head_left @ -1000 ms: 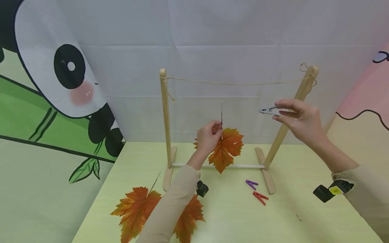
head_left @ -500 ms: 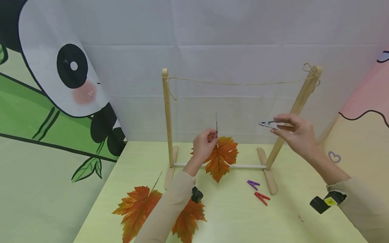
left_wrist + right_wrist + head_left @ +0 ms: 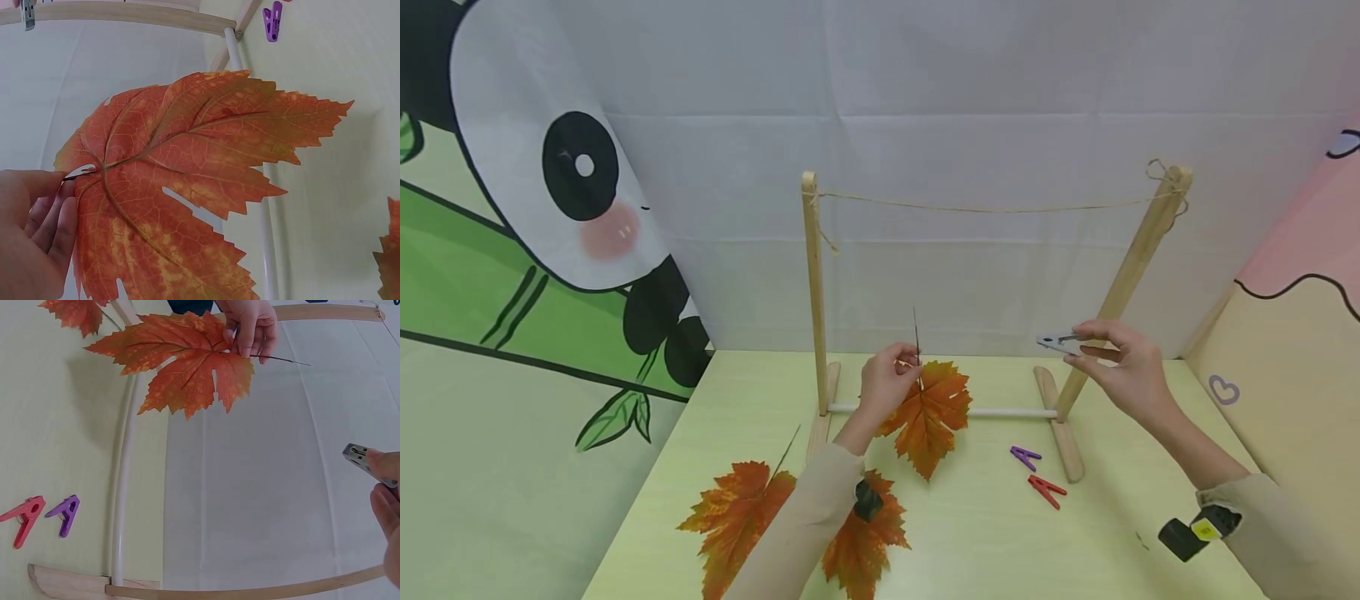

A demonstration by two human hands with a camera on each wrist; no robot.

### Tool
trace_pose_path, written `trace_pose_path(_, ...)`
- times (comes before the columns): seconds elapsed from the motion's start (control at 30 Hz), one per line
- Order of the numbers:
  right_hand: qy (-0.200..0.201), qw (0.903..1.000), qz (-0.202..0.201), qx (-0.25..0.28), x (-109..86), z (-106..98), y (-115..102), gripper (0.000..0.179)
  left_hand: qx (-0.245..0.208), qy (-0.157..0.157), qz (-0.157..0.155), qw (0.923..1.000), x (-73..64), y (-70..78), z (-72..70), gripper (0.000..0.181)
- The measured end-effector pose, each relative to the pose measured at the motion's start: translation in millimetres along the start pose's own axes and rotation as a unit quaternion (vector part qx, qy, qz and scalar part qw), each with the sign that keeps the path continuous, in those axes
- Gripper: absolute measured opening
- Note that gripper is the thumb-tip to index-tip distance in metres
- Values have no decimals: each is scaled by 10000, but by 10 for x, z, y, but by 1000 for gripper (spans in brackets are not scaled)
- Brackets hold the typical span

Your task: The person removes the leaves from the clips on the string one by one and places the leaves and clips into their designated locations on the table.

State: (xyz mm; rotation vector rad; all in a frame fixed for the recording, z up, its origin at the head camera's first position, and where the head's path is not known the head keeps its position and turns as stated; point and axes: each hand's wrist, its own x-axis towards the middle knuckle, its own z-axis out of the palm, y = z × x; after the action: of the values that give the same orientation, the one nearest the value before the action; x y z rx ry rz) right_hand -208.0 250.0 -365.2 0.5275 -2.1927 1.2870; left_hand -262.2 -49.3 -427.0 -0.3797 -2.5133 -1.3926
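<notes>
My left hand (image 3: 887, 383) pinches the thin dark stem of an orange maple leaf (image 3: 932, 417), which hangs in front of the wooden rack's white lower bar. In the left wrist view the same leaf (image 3: 181, 150) fills the middle, its stem between thumb and fingers. My right hand (image 3: 1123, 367) holds a grey clothespin (image 3: 1058, 342) by its handle end, near the rack's right post. Its tip points left, toward the leaf but apart from it. Above both hands a twine line (image 3: 992, 209) runs between the posts, with nothing hanging on it.
A purple clothespin (image 3: 1026, 457) and a red clothespin (image 3: 1047, 490) lie on the table by the rack's right foot (image 3: 1066, 450). Two more maple leaves, one at left (image 3: 737, 517) and one partly behind my left forearm (image 3: 868, 542), lie at the front. A white cloth (image 3: 970, 100) hangs behind.
Both hands have come down, away from the twine. The leaf has moved lower and a little left with my left hand; the grey clothespin has dropped with my right hand.
</notes>
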Motion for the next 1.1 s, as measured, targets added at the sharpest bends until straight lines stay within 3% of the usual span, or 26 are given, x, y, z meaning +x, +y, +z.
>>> trace_pose_path(0.6, -107, 9979, 625, 132, -395, 145, 112, 33, -488, -277, -316, 9979, -221, -175, -73, 20)
trace_pose_path(1.1, -208, 9929, 1041, 532, -749, 283, 212, 33, -576, -384, -708, 9951, -421, -329, -109, 24)
